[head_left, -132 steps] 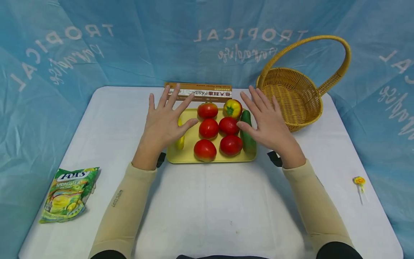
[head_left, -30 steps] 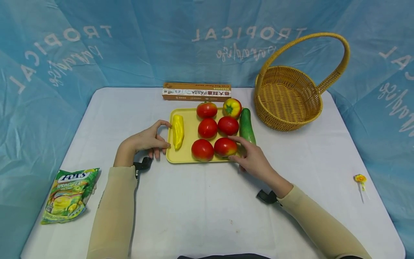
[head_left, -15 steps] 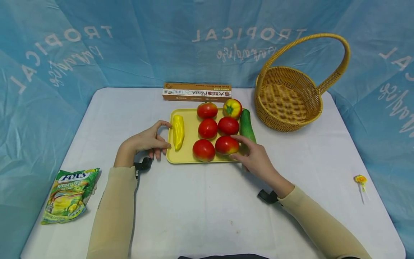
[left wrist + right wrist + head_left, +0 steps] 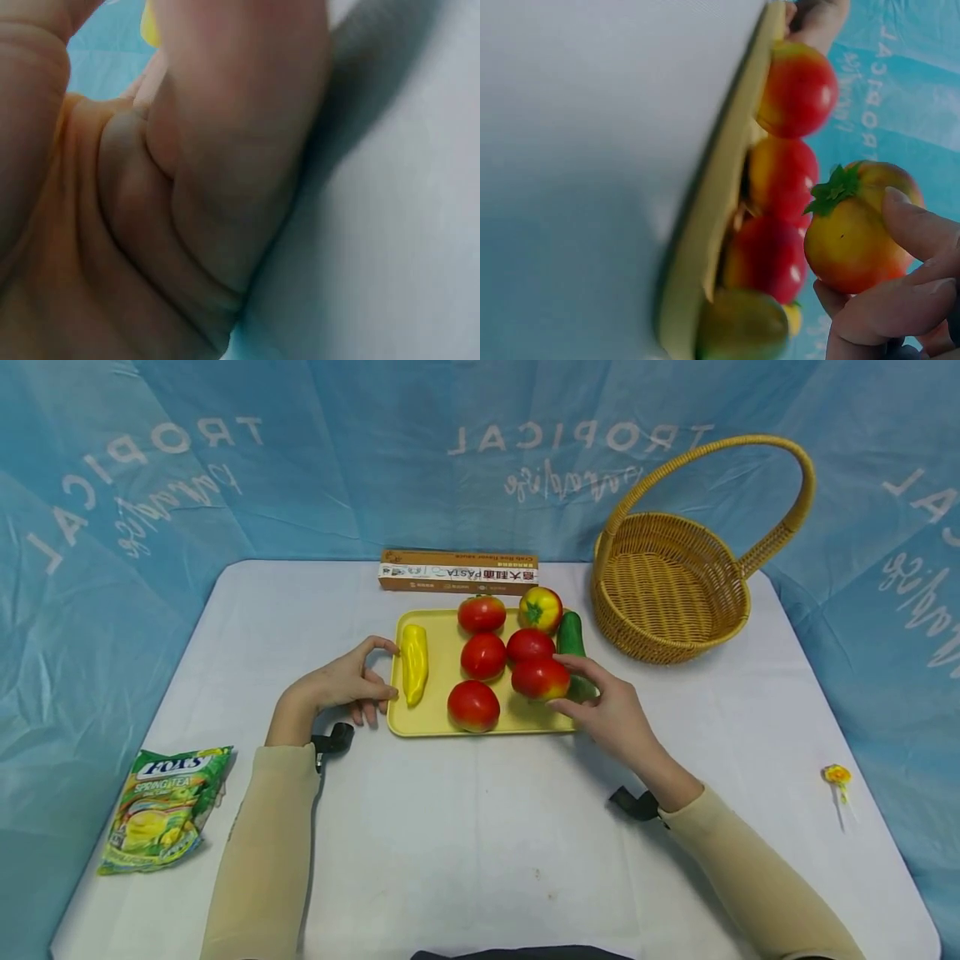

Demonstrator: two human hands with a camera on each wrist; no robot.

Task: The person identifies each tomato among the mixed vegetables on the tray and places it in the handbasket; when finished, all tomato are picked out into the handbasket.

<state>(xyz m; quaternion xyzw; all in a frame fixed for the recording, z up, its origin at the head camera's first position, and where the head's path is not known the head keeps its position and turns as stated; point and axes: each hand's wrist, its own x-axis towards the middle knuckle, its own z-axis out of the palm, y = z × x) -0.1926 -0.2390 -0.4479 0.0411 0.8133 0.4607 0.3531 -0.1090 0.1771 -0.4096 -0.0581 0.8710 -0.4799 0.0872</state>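
Head view: extends two beige sleeves [image 4: 270, 843] over the white table [image 4: 480, 843] from the near edge. Slants the right hand [image 4: 613, 703] in from the near right, fingers and thumb clamped on a red-and-yellow tomato [image 4: 540, 680]. Holds the tomato just lifted above the yellow tray [image 4: 442, 635], up from the front-row spot of half a second ago and well apart from the others in the right wrist view. Means, by judgement, a pick-up made and a set-down not yet done. Keeps the left hand [image 4: 341, 683] at the tray's left rim as before, thumb and index finger spread apart, fingertips at the edge; cannot tell the pressure from the blurred left wrist view. Leaves on the tray, going away, a front red tomato [image 4: 473, 707], a long yellow pepper [image 4: 415, 666], two middle tomatoes [image 4: 483, 657], a cucumber [image 4: 572, 635] and two back tomatoes [image 4: 482, 614]. Beyond, shows a wicker basket [image 4: 613, 618], a pasta box [image 4: 459, 572] and a blue curtain [image 4: 337, 468].
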